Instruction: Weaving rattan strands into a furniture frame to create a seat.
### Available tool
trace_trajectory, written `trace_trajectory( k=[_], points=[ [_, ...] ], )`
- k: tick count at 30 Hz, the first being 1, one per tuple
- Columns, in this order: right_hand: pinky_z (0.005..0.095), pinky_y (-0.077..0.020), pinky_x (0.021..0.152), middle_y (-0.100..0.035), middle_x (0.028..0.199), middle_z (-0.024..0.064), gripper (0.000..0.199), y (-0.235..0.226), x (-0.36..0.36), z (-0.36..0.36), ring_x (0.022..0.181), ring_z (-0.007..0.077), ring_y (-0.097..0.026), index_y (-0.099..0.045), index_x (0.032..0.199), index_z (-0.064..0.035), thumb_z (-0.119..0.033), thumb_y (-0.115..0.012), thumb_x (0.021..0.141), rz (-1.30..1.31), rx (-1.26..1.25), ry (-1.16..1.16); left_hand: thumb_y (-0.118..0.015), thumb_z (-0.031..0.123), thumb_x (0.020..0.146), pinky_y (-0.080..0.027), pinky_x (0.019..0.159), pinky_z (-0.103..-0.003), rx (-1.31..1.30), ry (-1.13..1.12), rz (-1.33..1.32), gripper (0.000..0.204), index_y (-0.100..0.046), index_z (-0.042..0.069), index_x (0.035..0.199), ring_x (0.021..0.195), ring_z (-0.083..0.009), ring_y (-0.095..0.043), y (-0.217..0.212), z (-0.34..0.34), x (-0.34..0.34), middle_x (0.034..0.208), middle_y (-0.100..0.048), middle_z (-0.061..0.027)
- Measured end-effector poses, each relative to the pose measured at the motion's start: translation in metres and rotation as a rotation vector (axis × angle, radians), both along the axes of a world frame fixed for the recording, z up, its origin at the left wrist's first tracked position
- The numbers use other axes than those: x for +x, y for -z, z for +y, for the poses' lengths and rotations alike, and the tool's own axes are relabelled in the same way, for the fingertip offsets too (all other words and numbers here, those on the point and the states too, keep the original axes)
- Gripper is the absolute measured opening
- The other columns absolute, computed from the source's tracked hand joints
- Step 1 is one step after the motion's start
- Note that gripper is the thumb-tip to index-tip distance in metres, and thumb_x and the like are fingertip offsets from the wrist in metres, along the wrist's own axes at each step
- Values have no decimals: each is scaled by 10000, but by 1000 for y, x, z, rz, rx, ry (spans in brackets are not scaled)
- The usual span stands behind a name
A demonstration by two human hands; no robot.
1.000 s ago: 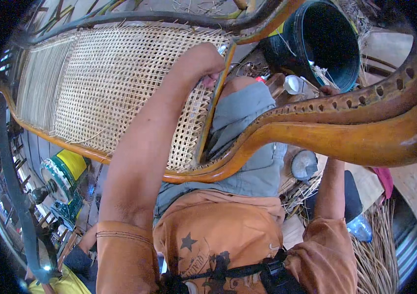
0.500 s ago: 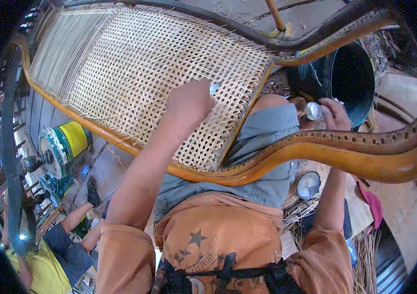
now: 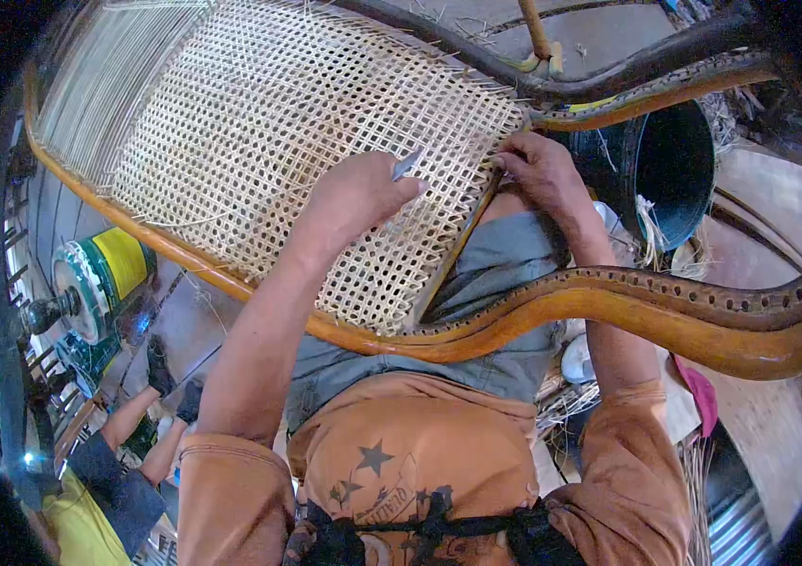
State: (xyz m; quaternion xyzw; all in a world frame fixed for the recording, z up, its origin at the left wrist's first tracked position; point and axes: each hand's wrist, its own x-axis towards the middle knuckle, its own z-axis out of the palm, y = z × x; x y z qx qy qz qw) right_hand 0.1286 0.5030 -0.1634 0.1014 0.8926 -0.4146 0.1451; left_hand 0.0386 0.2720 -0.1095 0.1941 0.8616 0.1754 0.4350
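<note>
A woven cane panel (image 3: pixel 259 141) with small open holes fills a curved wooden chair frame (image 3: pixel 476 344) across my lap. Over the panel's lower middle, my left hand (image 3: pixel 349 203) is closed round a small tool whose grey pointed blade (image 3: pixel 406 165) sticks out past the thumb; its handle is hidden in the fist. My right hand (image 3: pixel 544 174) reaches up through the frame's open part. Its fingers pinch at the panel's right edge, near the far corner; whatever lies between the fingertips is too small to make out.
Right of the panel lies a dark bucket (image 3: pixel 674 170), with pale fibre strands (image 3: pixel 648 226) at its rim. A green and yellow can (image 3: pixel 123 269) stands at the left. Another person in a yellow top (image 3: pixel 85 519) is at lower left. Loose cane strips (image 3: pixel 698 481) lie at lower right.
My right hand has left a small whitish round thing near the bucket and moved up and left to the panel's edge. The blade in my left hand shows more clearly.
</note>
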Motion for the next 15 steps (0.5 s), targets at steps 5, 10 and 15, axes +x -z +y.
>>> trace_trajectory(
  k=[5,10,15],
  points=[
    [220,-433,668,-568,783,11,156,14,4,9,737,76,-513,-589,910,-3,-137,-583,830,-79,-377,211,-511,317,811,-451,690,-451,86,85,63,315,-597,16,774,708,-362,-587,4,-5,-1,700,-603,-191],
    [211,-426,659,-560,778,-2,113,11,0,9,719,70,-501,-560,901,-18,-106,-573,831,-140,-395,189,-498,317,809,-456,688,-454,75,108,85,304,-597,31,780,712,-362,-588,11,-8,1,718,-605,-190],
    [249,-430,640,-559,726,26,151,4,-7,5,690,101,-509,-552,840,-16,-140,-618,784,-146,-239,138,-495,303,803,-470,680,-453,21,101,89,254,-605,74,795,714,-348,-595,13,-6,4,729,-609,-172]
  ],
)
